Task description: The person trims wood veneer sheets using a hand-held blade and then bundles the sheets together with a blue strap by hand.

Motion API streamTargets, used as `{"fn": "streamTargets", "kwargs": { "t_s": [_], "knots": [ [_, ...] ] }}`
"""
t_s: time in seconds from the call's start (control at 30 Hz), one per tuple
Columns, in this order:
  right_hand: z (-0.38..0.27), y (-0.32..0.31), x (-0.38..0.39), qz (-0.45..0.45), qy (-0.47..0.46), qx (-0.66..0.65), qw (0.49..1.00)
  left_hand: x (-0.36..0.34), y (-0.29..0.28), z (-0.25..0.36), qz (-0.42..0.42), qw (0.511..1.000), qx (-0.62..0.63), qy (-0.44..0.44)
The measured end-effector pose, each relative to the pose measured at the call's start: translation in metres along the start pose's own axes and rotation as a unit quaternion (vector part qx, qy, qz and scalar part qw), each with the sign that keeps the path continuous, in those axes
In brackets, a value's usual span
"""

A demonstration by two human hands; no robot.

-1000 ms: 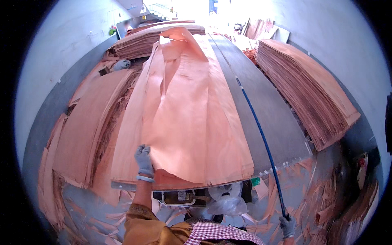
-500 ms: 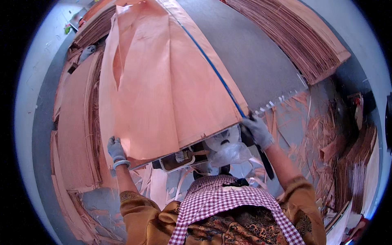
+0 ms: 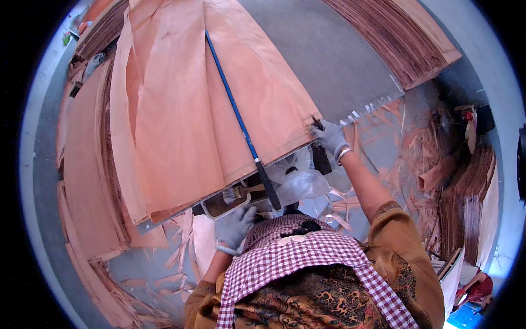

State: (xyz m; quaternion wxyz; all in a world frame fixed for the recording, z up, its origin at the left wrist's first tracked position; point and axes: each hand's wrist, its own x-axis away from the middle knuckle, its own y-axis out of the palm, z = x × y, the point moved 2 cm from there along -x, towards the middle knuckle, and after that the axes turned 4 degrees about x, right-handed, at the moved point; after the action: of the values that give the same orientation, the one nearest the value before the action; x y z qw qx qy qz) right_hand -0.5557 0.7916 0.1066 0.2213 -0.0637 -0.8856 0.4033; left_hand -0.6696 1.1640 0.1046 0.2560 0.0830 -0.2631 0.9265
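Pinkish-brown wood veneer sheets [image 3: 175,109] lie in front of me, creased and overlapping on the left. Across them rests a long blue rod [image 3: 230,98] with a black handle [image 3: 267,187] that juts past the near edge. At the near right corner of the sheets, my right hand [image 3: 331,138], in a grey glove, is closed on a small dark tool [image 3: 316,123] whose kind I cannot make out. My gloved left hand [image 3: 234,227] is close to my checked apron, below a shallow tray [image 3: 208,210]; its fingers look apart, with nothing visible in them.
A grey board surface [image 3: 334,60] extends to the right of the sheets. A thick veneer stack [image 3: 394,44] stands at far right, another stack [image 3: 87,164] at left. Clear plastic bags [image 3: 301,183] hang under the near edge. Veneer scraps [image 3: 383,148] litter the floor.
The blue rod has shifted left from the sheets' right side to their middle. My right hand has left the rod; my left hand has come from the sheets' left corner toward my apron.
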Motion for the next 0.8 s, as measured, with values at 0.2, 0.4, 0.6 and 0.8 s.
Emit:
{"fn": "streamTargets", "kwargs": {
  "t_s": [0.2,0.4,0.6,0.8],
  "knots": [
    [-0.008,0.020,0.000,0.036,-0.062,-0.075,0.995,-0.038,0.057,0.024,-0.131,0.952,0.273,0.049],
    [-0.037,0.011,0.011,-0.017,-0.101,-0.149,0.983,-0.044,0.045,0.038,-0.061,0.856,0.494,-0.140],
    [-0.111,-0.001,0.053,-0.146,-0.137,-0.363,0.910,-0.022,-0.003,0.027,0.184,0.828,0.511,-0.135],
    [-0.216,0.010,0.092,-0.207,-0.210,-0.350,0.889,-0.012,-0.015,-0.011,0.226,0.818,0.509,-0.144]
  ]
}}
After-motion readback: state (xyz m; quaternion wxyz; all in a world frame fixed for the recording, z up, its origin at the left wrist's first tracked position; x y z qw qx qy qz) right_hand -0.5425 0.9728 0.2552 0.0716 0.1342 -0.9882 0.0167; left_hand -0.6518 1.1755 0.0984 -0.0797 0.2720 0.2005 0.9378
